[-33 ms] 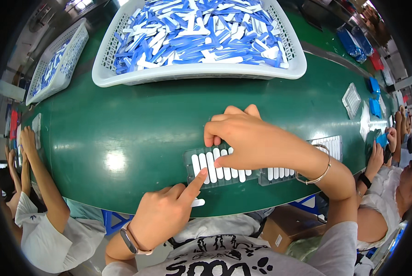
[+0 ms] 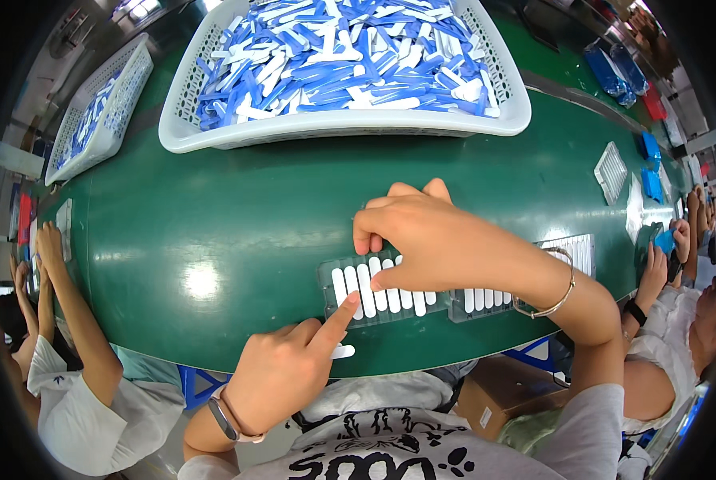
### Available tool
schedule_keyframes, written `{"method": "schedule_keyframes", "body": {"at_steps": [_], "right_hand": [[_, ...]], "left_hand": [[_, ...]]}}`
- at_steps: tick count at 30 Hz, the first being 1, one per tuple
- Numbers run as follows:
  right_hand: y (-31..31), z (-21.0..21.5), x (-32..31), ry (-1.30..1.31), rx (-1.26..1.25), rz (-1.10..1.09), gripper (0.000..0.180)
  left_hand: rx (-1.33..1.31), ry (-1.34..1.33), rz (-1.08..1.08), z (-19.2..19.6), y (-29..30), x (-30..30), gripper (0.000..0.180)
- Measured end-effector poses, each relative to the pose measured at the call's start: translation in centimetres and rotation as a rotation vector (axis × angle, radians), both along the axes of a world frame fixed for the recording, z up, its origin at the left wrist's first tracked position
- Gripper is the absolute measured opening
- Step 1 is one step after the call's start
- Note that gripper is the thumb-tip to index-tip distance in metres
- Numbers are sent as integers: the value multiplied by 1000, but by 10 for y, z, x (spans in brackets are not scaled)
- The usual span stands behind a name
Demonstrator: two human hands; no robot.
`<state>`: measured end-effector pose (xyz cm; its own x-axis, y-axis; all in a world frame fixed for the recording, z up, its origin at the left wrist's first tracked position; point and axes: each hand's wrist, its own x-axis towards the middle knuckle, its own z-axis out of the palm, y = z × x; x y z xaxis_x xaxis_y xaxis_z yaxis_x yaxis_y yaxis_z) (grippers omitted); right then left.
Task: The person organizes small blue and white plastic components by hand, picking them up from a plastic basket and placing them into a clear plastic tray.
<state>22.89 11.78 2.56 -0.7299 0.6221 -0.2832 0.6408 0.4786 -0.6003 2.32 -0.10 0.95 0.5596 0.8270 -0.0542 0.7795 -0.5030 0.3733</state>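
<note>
A clear plastic tray [image 2: 328,300] lies on the green table [image 2: 214,208], holding several white, round-ended strips [image 2: 364,282] side by side. My left hand [image 2: 286,372] presses its outstretched index fingertip onto one strip near the tray's left end. Its other fingers are curled, and a loose white strip [image 2: 343,352] sticks out from under them. My right hand [image 2: 422,240] arches over the tray, its thumb on the strips and its bent fingers above their far ends, with a gap between. It hides part of the row; nothing shows in its grasp.
A large white basket [image 2: 342,124] of blue and white pieces stands ahead, another basket [image 2: 122,112] at far left. Beside my tray, a second filled tray [image 2: 486,304] lies partly under my right forearm. Co-workers' arms [image 2: 78,296] reach in from both sides.
</note>
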Motion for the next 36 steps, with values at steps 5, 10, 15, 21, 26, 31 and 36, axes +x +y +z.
{"method": "schedule_keyframes", "body": {"at_steps": [5, 10, 15, 21, 26, 31, 36], "right_hand": [[0, 3, -4, -149, 39, 107, 33], [-2, 2, 25, -3, 24, 41, 33], [-8, 1, 39, -7, -36, -77, 30], [4, 4, 33, -130, -79, -5, 30], [-17, 1, 48, -72, 36, -24, 39], [-41, 4, 67, -74, 150, -12, 53], [-77, -1, 92, -4, 453, -74, 37]], "left_hand": [[15, -42, -20, 6, 5, 12, 66], [13, 0, -78, 9, 8, 20, 61], [-55, -140, 166, 13, 7, 13, 46], [-343, -242, 352, 16, -1, -2, 45], [-408, -270, 346, 15, -7, -3, 47], [-422, -247, 362, 19, 1, 1, 41], [-471, -227, 165, 32, 6, 14, 41]]}}
